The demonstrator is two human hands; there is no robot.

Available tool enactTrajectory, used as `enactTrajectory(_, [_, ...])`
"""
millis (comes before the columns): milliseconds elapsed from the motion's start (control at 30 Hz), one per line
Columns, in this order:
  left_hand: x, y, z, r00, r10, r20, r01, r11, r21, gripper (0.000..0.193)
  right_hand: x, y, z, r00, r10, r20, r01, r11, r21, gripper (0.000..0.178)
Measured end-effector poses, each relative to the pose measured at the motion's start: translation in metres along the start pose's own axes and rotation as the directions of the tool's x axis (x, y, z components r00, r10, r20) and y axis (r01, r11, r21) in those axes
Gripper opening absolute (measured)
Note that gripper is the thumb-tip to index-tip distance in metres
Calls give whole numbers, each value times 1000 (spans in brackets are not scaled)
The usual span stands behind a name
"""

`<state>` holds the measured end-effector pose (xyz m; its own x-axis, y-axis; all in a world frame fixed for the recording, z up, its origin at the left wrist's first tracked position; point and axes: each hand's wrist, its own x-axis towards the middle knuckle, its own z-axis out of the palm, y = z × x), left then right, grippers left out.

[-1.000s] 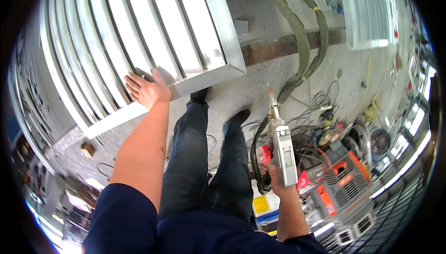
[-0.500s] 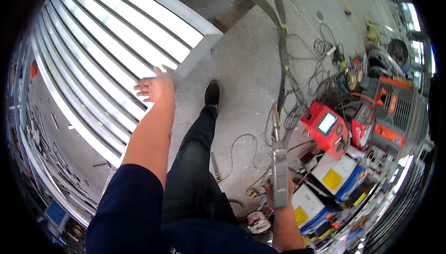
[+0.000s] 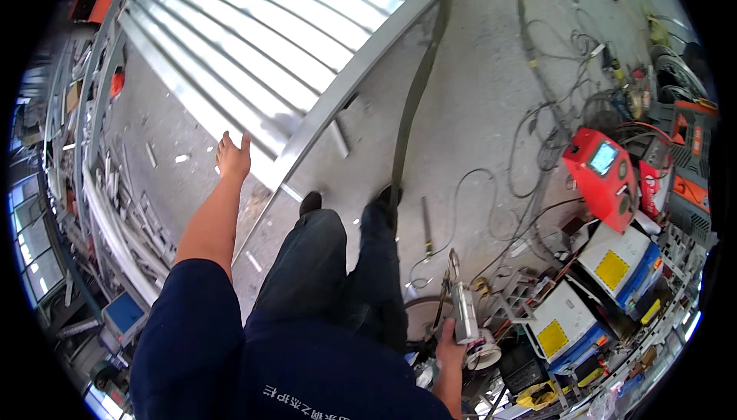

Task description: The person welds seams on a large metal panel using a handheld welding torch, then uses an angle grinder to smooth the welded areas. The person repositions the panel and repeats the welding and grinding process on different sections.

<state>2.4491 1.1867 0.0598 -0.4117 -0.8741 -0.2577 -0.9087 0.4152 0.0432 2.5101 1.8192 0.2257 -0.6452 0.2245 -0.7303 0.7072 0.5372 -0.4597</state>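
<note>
My left hand (image 3: 233, 159) is stretched out with its fingers apart. It hovers over or beside the near edge of a large silver slatted metal panel (image 3: 253, 51); whether it touches the metal I cannot tell. Low on my right, my right hand (image 3: 450, 349) is wrapped round a grey metal welding gun (image 3: 464, 312). The gun has a boxy body, and its thin nozzle points up and away from me. My fingers are partly hidden behind it.
A dark green hose (image 3: 414, 97) runs along the floor to my feet. On the right stand a red machine (image 3: 603, 182) with a small screen, loose cables, and white-and-blue boxes (image 3: 564, 324). Metal offcuts and long strips (image 3: 123, 228) lie on the left.
The panel now sits farther up in view, and both my feet show. My left hand has shifted to the panel's near edge. My right hand and the welding gun appear lower.
</note>
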Motion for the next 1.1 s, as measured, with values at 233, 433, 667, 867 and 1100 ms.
enactTrajectory(233, [2, -132, 20, 986, -85, 141, 103, 987, -126, 89, -41, -79, 102, 815, -526, 243, 576, 781, -243, 37])
enactTrajectory(433, [-35, -175, 58, 946, 191, 262, -122, 959, -256, 79, -63, -124, 184, 818, -424, 388, 538, 803, -258, 42])
enactTrajectory(667, [-77, -243, 134, 902, -287, 324, 349, 925, -151, 68, -55, -179, 249, 768, -342, 542, 567, 756, -326, 37])
enactTrajectory(867, [-102, -220, 164, 901, -432, -42, 429, 900, -71, 52, -22, -211, 298, 722, -365, 587, 634, 688, -352, 38])
enactTrajectory(1100, [-103, -222, 168, 917, -391, -75, 384, 919, -89, 45, 4, -215, 335, 695, -350, 628, 605, 757, -247, 39])
